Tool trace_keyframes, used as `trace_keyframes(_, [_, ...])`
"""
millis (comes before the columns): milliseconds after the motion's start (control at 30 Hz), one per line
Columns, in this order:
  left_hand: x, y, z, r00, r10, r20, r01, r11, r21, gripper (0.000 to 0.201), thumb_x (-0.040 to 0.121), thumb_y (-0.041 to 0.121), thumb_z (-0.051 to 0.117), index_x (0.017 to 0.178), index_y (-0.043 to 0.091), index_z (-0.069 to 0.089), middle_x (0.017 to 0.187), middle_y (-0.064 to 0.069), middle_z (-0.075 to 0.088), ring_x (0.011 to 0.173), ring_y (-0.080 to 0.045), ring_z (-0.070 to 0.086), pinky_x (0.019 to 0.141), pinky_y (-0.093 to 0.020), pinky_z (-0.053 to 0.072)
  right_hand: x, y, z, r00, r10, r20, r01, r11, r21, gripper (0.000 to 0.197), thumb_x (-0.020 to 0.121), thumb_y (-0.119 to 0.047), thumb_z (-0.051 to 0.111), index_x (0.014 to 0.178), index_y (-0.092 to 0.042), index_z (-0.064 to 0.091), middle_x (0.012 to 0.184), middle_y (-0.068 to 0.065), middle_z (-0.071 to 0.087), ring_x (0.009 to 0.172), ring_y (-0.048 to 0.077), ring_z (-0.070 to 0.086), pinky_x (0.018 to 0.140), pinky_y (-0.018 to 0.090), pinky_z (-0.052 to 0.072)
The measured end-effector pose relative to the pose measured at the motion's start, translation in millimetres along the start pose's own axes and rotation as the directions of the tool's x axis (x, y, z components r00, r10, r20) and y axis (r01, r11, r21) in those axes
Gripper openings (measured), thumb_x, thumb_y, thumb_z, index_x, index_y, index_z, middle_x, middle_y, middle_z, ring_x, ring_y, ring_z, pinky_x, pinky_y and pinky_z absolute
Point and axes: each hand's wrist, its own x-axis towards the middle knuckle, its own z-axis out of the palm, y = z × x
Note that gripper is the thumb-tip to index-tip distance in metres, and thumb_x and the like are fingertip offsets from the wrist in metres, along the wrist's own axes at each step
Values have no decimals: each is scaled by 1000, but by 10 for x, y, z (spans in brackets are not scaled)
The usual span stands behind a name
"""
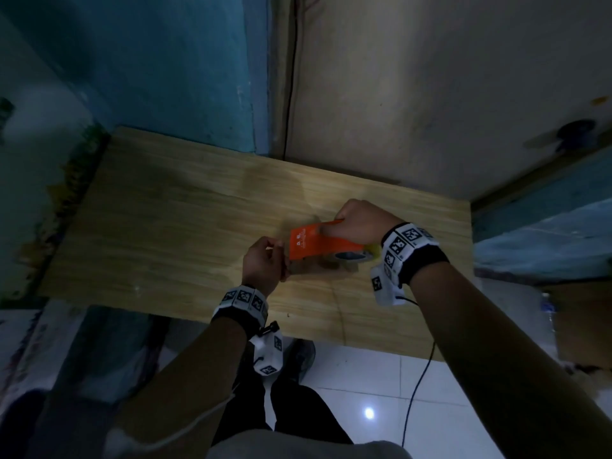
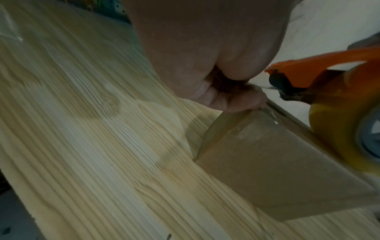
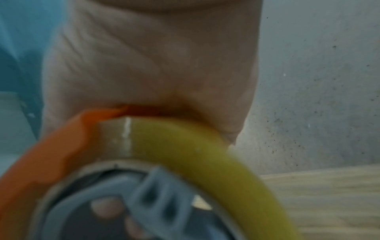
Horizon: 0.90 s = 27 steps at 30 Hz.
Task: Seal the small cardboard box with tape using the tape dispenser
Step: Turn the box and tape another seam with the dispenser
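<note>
On the wooden table (image 1: 172, 207), the right hand (image 1: 359, 223) grips the orange tape dispenser (image 1: 314, 241) over the small cardboard box (image 2: 273, 164) while the left hand (image 1: 263, 261) pinches the tape end (image 2: 265, 112) at its left edge, so laying the strip seems underway, next calling for a steady pull rightward.

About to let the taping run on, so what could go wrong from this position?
1. The left hand holds the tape end at the cardboard box corner, close to the tape dispenser front; its blade could nick the fingers.
2. Tape on the box side already looks wrinkled, so the next strip may crease too.
3. The box is held only at that corner on the table; the right hand pulling may drag it.
</note>
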Motion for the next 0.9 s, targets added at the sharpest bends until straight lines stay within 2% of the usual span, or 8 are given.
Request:
trace_keyframes(100, [24, -58, 21, 1000, 25, -8, -24, 995, 98, 24, 101, 24, 47, 92, 4, 57, 54, -8, 60, 34, -8, 51, 36, -20, 41, 19, -8, 46, 1000, 4, -10, -4, 1000, -16, 60, 79, -68, 62, 56, -13, 58, 55, 5, 53, 52, 19, 52, 55, 29, 37])
trace_keyframes(200, [66, -97, 12, 999, 44, -9, -42, 987, 156, 24, 100, 25, 48, 90, 6, 59, 57, -7, 62, 40, -12, 55, 37, -18, 41, 29, -15, 68, 1000, 8, -17, -9, 1000, -23, 61, 78, -69, 61, 58, -12, 63, 57, 6, 59, 54, 19, 56, 55, 29, 40])
trace_keyframes(333, [95, -155, 29, 1000, 26, 5, -26, 995, 98, 24, 100, 23, 48, 91, 4, 58, 60, -9, 62, 46, -21, 57, 44, -25, 46, 31, -35, 72, 1000, 20, -24, -20, 1000, -12, 59, 76, -70, 62, 59, -13, 63, 57, 5, 59, 54, 19, 56, 56, 28, 40])
trace_keyframes(433, [125, -210, 63, 1000, 0, 7, 0, 998, 55, 23, 101, 20, 46, 86, 6, 57, 55, -7, 57, 44, -20, 54, 42, -23, 44, 39, -46, 79, 999, 30, -21, -30, 999, -16, 60, 77, -69, 63, 62, -11, 66, 58, 5, 59, 54, 18, 57, 56, 28, 40])
trace_keyframes(567, [184, -324, 80, 1000, 8, -6, -8, 999, 42, 26, 97, 29, 48, 73, 23, 56, 55, -5, 58, 52, -25, 59, 51, -45, 53, 49, -44, 91, 999, 30, -30, -30, 999, -15, 59, 77, -70, 63, 59, -14, 62, 55, 2, 58, 54, 17, 56, 54, 25, 39])
trace_keyframes(667, [207, -368, 96, 1000, -23, 5, 23, 997, 68, 25, 96, 32, 48, 74, 24, 56, 61, -8, 62, 58, -29, 62, 57, -49, 54, 54, -45, 90, 999, 23, -33, -24, 999, -21, 59, 78, -69, 62, 59, -13, 63, 57, 3, 59, 54, 17, 57, 53, 25, 39])
trace_keyframes(767, [205, -333, 90, 999, -16, 32, 12, 992, 128, 25, 92, 40, 45, 77, 25, 57, 66, -8, 63, 63, -34, 65, 57, -44, 54, 69, -69, 95, 999, 29, -33, -30, 999, -38, 58, 78, -67, 64, 59, -13, 62, 56, 3, 58, 54, 17, 56, 52, 25, 37])
trace_keyframes(900, [176, -274, 110, 998, -49, 28, 42, 975, 217, 29, 101, 35, 39, 101, 13, 57, 75, -11, 64, 52, -24, 60, 45, -25, 44, 110, -96, 97, 999, 44, -26, -45, 998, -46, 58, 75, -71, 64, 59, -15, 59, 55, 2, 56, 54, 18, 56, 53, 27, 38])
